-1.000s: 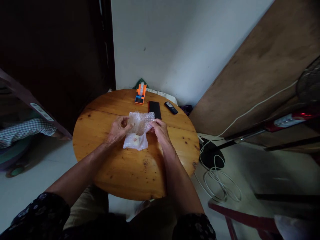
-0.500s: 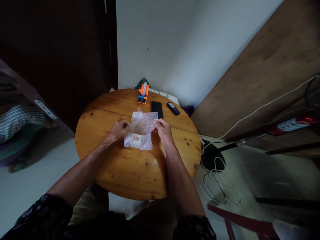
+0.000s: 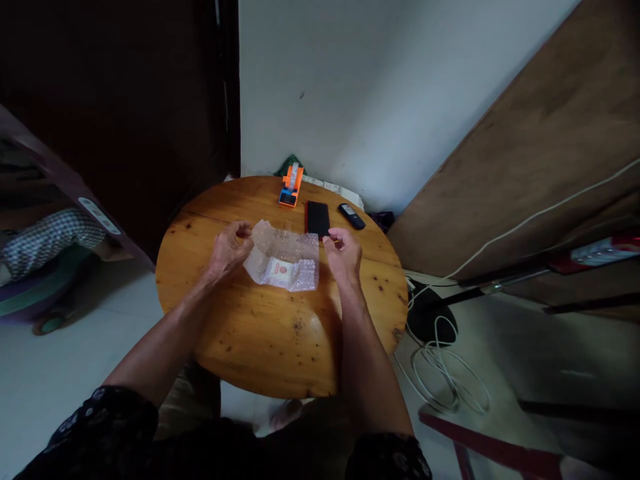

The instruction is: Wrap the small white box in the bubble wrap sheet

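A sheet of clear bubble wrap (image 3: 285, 259) lies on the round wooden table (image 3: 270, 333), folded round a small white packet with a red mark (image 3: 280, 270). My left hand (image 3: 226, 251) pinches the wrap's upper left edge. My right hand (image 3: 343, 253) hovers just right of the wrap, fingers curled in a loose pinch; I cannot see anything in them and it seems clear of the wrap.
At the table's far edge stand an orange tape dispenser (image 3: 291, 187), a black phone (image 3: 318, 218) and a small dark remote (image 3: 351, 215). A white cable coil (image 3: 445, 373) lies on the floor right. A wooden board (image 3: 525, 133) leans against the wall.
The wrap has been laid flatter on the table and spread wider. My right hand has let go of its edge and drawn off to the right; my left still holds.
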`<act>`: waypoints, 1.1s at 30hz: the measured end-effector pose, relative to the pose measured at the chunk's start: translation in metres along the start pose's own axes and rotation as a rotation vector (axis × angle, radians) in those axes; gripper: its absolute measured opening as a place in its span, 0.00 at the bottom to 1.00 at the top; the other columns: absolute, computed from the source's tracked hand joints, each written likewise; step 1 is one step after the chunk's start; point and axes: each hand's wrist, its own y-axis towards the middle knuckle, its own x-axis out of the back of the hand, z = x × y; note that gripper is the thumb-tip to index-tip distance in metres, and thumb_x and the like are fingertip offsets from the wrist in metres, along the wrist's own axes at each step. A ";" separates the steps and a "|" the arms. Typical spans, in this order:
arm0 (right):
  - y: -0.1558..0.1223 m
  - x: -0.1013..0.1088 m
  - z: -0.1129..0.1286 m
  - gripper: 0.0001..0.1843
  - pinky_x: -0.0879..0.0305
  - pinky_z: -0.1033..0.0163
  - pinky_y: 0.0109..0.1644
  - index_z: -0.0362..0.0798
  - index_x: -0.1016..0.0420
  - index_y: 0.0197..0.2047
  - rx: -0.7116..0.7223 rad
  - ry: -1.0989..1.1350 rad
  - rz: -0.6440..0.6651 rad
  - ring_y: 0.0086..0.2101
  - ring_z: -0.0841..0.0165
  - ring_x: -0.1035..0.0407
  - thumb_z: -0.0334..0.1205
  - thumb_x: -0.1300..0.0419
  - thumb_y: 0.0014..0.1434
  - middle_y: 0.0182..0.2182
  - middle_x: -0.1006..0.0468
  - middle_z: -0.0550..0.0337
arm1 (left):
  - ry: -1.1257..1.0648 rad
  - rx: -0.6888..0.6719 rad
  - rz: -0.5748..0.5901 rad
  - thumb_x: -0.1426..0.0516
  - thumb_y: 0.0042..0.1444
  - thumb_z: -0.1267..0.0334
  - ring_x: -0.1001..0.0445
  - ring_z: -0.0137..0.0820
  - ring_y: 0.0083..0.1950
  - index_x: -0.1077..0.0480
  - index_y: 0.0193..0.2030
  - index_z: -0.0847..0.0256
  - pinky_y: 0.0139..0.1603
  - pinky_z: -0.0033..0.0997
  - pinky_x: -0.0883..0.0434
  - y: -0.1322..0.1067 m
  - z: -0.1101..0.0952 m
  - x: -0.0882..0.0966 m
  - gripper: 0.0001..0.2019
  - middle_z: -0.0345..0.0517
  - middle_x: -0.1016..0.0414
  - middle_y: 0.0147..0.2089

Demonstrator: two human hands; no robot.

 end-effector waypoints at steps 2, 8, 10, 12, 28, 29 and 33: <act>-0.006 0.001 0.013 0.15 0.31 0.58 0.41 0.51 0.23 0.41 0.033 0.138 0.141 0.34 0.64 0.28 0.51 0.38 0.55 0.33 0.21 0.59 | -0.049 -0.067 0.071 0.43 0.52 0.58 0.25 0.40 0.50 0.26 0.49 0.60 0.52 0.36 0.30 -0.004 -0.006 0.003 0.17 0.51 0.21 0.49; -0.015 0.007 0.030 0.18 0.33 0.63 0.34 0.48 0.24 0.31 -0.052 0.172 0.537 0.28 0.68 0.29 0.56 0.39 0.59 0.26 0.22 0.60 | -0.063 -0.089 0.433 0.42 0.57 0.47 0.26 0.46 0.57 0.25 0.54 0.58 0.58 0.41 0.31 -0.013 -0.024 0.011 0.23 0.53 0.23 0.56; -0.016 0.013 0.033 0.20 0.32 0.63 0.33 0.47 0.25 0.31 -0.084 0.205 0.717 0.26 0.69 0.29 0.57 0.39 0.59 0.25 0.22 0.60 | -0.059 -0.080 0.446 0.43 0.59 0.45 0.25 0.45 0.54 0.23 0.53 0.58 0.57 0.39 0.31 -0.012 -0.024 0.014 0.23 0.51 0.21 0.51; -0.018 0.020 0.038 0.20 0.31 0.63 0.33 0.47 0.24 0.35 -0.106 0.270 1.005 0.27 0.69 0.27 0.57 0.39 0.59 0.27 0.20 0.59 | -0.072 -0.075 0.445 0.46 0.60 0.42 0.23 0.43 0.49 0.22 0.49 0.58 0.54 0.38 0.30 -0.009 -0.023 0.019 0.24 0.50 0.20 0.44; -0.019 -0.005 0.028 0.23 0.32 0.60 0.50 0.49 0.24 0.49 0.163 0.129 0.834 0.46 0.65 0.29 0.43 0.31 0.49 0.46 0.22 0.57 | 0.184 -0.134 0.432 0.47 0.59 0.56 0.22 0.37 0.44 0.25 0.48 0.62 0.45 0.36 0.26 -0.078 -0.035 0.032 0.17 0.50 0.20 0.43; -0.023 -0.009 0.029 0.27 0.33 0.58 0.52 0.49 0.25 0.52 0.183 0.081 0.883 0.48 0.63 0.29 0.43 0.30 0.48 0.49 0.23 0.56 | 0.208 -0.163 0.358 0.45 0.57 0.56 0.23 0.41 0.50 0.28 0.54 0.63 0.51 0.40 0.25 -0.075 -0.028 0.027 0.21 0.54 0.21 0.50; -0.036 -0.024 0.034 0.32 0.34 0.57 0.54 0.46 0.27 0.56 0.261 -0.181 0.907 0.49 0.60 0.28 0.38 0.30 0.45 0.51 0.23 0.51 | 0.324 -0.141 0.348 0.38 0.49 0.50 0.33 0.51 0.68 0.42 0.69 0.61 0.65 0.53 0.32 -0.071 -0.009 0.009 0.41 0.61 0.33 0.67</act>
